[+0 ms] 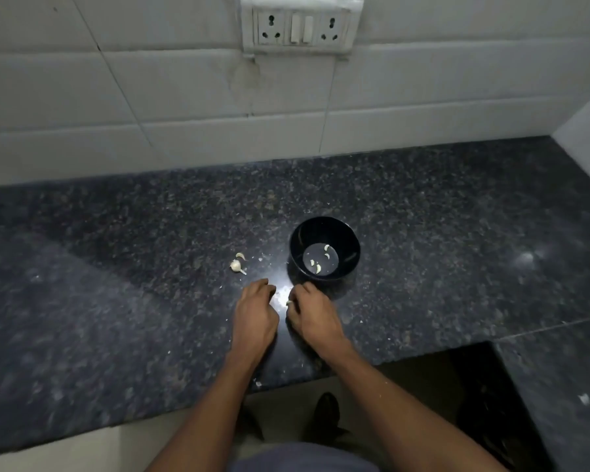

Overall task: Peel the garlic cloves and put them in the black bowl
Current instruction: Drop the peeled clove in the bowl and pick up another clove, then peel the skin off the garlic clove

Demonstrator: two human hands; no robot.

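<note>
**Garlic peel: partway, a few in bowl, some left**

Near edge: both hands low on dark granite counter [423, 206], knuckles up. Left hand [255, 318] fingers curled under; can't tell if it holds anything. Right hand [312, 315] fingers curled, pinching small pale clove [289, 302] at its 9 o'clock side. Peel in progress, by my read. Skin flecks scattered btwn hands.

Black bowl [324, 248] just beyond right hand, at its 12 o'clock. Approx four peeled cloves [318, 268] inside.

Unpeeled cloves [237, 264], 2 pcs, lie at bowl's 9 o'clock, apart from it.

Far: tiled wall w/ socket plate [300, 27] at 12.

Left to do: finish clove in hand, plus those two.
</note>
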